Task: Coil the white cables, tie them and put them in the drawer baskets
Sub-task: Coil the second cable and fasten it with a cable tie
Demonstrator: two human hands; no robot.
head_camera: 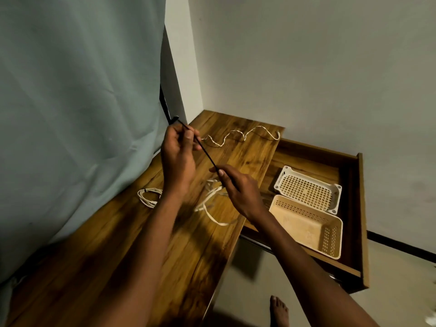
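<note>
A thin black tie (204, 150) is stretched between my hands above the wooden table (113, 256). My left hand (178, 156) pinches its upper end, my right hand (238, 190) pinches its lower end. Under my hands a loose white cable (210, 204) lies in open loops. A coiled white cable (148, 195) bound with a dark tie rests at the left. Another white cable (238, 134) lies uncoiled in a wavy line at the far end of the table. In the open drawer (354, 208) sit a white basket (309, 188) and a cream basket (306, 225), both holding nothing.
A pale curtain (70, 114) hangs along the table's left side. White walls (306, 67) close the corner behind. The drawer juts out to the right over the floor, where a bare foot (279, 310) stands.
</note>
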